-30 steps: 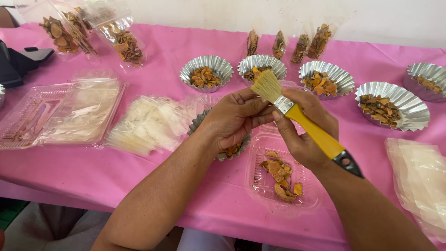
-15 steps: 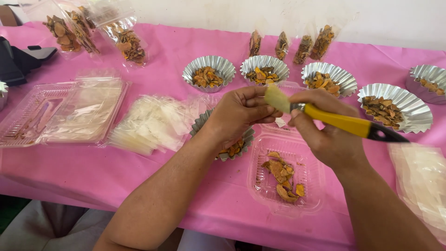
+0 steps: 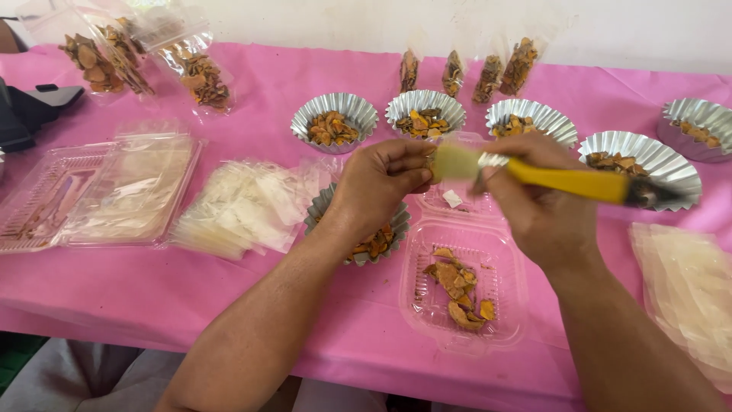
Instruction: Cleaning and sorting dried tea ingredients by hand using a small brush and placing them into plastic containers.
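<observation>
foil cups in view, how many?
6. Three in a back row, two at right, one under the left hand. More may lie off-frame.

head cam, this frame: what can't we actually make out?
- Whatever the left hand pinches at the brush bristles: hidden by its fingers, bristles motion-blurred.
- Foil cup under the left hand: contents mostly covered by hand and wrist.
- Right hand grip: seen from the back only.
- Far-right foil cup: cut off by frame edge.
</observation>
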